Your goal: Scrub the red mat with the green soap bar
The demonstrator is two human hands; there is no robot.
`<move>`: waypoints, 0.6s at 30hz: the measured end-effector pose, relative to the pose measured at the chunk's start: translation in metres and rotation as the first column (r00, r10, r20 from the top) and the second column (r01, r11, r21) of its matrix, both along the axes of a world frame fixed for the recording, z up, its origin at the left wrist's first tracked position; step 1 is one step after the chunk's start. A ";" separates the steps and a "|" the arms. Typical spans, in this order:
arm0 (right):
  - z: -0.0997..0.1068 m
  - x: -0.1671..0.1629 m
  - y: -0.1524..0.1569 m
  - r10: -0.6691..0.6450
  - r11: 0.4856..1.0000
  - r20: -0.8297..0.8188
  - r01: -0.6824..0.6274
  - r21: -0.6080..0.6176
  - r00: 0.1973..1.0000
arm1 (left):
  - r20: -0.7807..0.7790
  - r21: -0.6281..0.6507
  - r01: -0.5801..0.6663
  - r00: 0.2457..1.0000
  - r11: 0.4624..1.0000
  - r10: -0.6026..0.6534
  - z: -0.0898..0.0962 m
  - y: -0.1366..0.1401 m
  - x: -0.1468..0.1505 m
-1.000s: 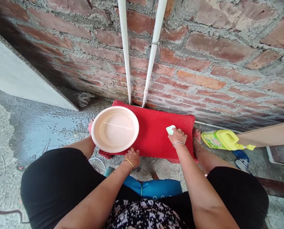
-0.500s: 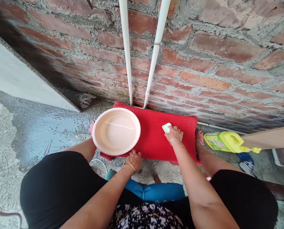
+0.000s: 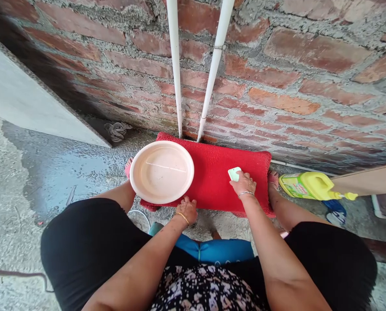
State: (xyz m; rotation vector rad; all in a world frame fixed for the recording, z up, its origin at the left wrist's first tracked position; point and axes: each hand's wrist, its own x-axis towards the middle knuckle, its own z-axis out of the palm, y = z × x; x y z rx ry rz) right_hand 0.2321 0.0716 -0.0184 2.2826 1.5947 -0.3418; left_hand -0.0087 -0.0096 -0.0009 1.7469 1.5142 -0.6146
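Note:
A red mat (image 3: 212,172) lies draped over a low support between my knees. My right hand (image 3: 244,183) is closed on a pale green scrub brush (image 3: 234,173), pressed flat to the mat's right half; its underside is hidden. My left hand (image 3: 187,209) grips the mat's near edge with curled fingers, just below the basin. A pale pink basin (image 3: 162,177) with some water in it stands on the left end of the mat.
A yellow detergent bottle (image 3: 305,185) lies on its side to the right. White pipes (image 3: 209,90) run down the brick wall (image 3: 277,77) behind. A grey rag (image 3: 118,131) sits on the wet floor (image 3: 63,160) beside a slanted board (image 3: 40,95).
My right hand and the scrub brush have moved slightly right over the mat. The whole view has shifted a little; my left hand stays at the mat's near edge.

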 end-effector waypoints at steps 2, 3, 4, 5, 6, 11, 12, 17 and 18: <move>-0.002 -0.003 -0.015 0.087 0.996 -0.046 -0.088 -0.003 0.995 | 0.008 0.000 0.004 1.000 1.000 -0.004 0.002 -0.001 0.001; -0.003 -0.004 -0.021 0.104 0.994 -0.064 -0.104 -0.009 0.993 | 0.010 0.003 0.009 1.000 1.000 -0.009 0.002 -0.001 0.001; -0.004 -0.004 -0.026 0.096 0.995 -0.075 -0.097 -0.017 0.993 | 0.011 0.005 0.016 1.000 1.000 -0.016 0.003 -0.001 0.001; -0.005 -0.003 -0.030 0.068 0.997 -0.075 -0.070 -0.023 0.995 | 0.011 0.007 0.023 1.000 1.000 -0.023 0.003 -0.001 0.001; -0.004 0.000 -0.033 0.029 0.999 -0.062 -0.031 -0.025 0.998 | 0.010 0.013 0.029 1.000 0.999 -0.029 0.004 -0.001 0.002; 0.005 0.002 -0.042 0.014 1.000 -0.002 -0.014 0.028 1.000 | 0.014 0.022 0.046 0.999 0.999 -0.047 0.006 0.000 0.002; 0.006 -0.001 -0.044 0.056 0.998 -0.019 -0.056 0.032 0.998 | 0.013 0.016 0.048 0.999 0.999 -0.048 0.006 0.000 0.002; 0.003 -0.005 -0.056 0.098 0.994 -0.069 -0.101 -0.042 0.993 | 0.004 0.012 0.055 0.998 0.998 -0.055 0.006 0.001 0.000; 0.002 -0.001 -0.058 0.063 0.996 -0.051 -0.066 -0.059 0.997 | 0.010 0.014 0.058 0.998 0.998 -0.058 0.005 0.001 0.000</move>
